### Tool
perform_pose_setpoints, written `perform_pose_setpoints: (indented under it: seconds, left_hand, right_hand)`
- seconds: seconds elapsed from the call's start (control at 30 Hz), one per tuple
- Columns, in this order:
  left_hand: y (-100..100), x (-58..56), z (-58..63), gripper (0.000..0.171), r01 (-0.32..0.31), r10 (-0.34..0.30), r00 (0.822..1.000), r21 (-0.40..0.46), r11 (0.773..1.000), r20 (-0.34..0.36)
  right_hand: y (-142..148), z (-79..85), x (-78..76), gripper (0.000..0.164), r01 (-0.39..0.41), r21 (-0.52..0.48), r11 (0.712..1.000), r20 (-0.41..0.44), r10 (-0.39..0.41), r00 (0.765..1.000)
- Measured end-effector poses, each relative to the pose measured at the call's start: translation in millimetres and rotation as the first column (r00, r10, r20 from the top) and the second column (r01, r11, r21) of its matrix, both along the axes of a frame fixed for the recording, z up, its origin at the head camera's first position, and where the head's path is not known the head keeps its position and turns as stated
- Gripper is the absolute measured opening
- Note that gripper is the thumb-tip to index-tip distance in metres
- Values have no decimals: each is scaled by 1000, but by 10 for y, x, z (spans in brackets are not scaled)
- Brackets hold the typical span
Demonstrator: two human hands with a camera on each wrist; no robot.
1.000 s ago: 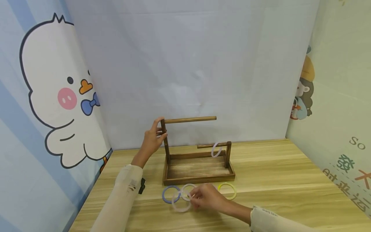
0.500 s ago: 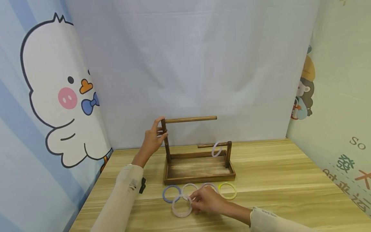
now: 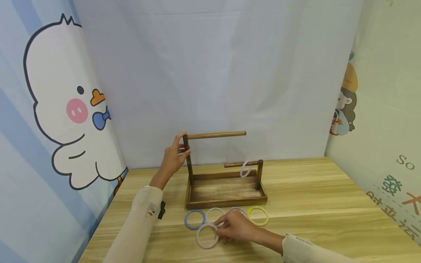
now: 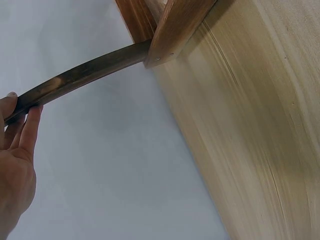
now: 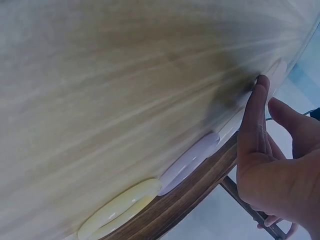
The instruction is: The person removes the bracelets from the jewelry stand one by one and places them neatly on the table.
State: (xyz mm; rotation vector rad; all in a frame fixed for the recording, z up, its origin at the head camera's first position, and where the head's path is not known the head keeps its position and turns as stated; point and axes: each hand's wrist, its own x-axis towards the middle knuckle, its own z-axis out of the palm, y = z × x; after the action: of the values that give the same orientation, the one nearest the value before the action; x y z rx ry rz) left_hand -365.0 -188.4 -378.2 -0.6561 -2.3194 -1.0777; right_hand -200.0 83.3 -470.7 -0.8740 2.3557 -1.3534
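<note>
My left hand [image 3: 172, 157] grips the top of the tall left post [image 3: 189, 162] of a wooden ring stand; in the left wrist view, thumb and fingers lie on either side of the dark post [image 4: 80, 79]. Below the stand, my right hand [image 3: 237, 227] pinches the right edge of a pale pink ring [image 3: 206, 247] at table level. Just beyond lie a blue ring [image 3: 186, 220], a white ring [image 3: 215, 209] and a lilac ring [image 3: 237, 208] partly hidden by that hand. A yellow ring [image 3: 267, 217] lies to its right.
The stand has a shallow tray [image 3: 227, 202], a long upper bar [image 3: 217, 135] and a short lower bar [image 3: 231, 165]. From the lower bar hangs a pale purple ring [image 3: 241, 172]. A white curtain [image 3: 210, 73] closes off the table's back edge.
The pale pink ring has come slightly toward the near edge with my right hand's fingers at it, away from overlapping the blue and white rings. My left hand has stayed on the post.
</note>
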Motion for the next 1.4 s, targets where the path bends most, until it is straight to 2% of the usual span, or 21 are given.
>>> perform_pose_setpoints:
  seconds: [0.5, 0.97, 1.17, 1.4]
  left_hand:
    - [-3, -17, -8, 73, -5, 5, 1000, 6, 1000, 4]
    - [-7, -20, -11, 72, -7, 7, 1000, 12, 1000, 9]
    - [-9, 17, 5, 71, 3, -4, 1000, 17, 1000, 21]
    - [-2, -5, 2, 71, 11, -11, 1000, 20, 1000, 11]
  right_hand:
    - [-8, -55, -24, 24, 77, -55, 996, 61, -73, 995]
    - [9, -94, -15, 25, 85, -56, 995, 21, -84, 996]
    - [10, -101, 5, 27, 81, -69, 994, 13, -81, 997]
    - [37, -72, 19, 28, 83, -44, 996, -32, -84, 996]
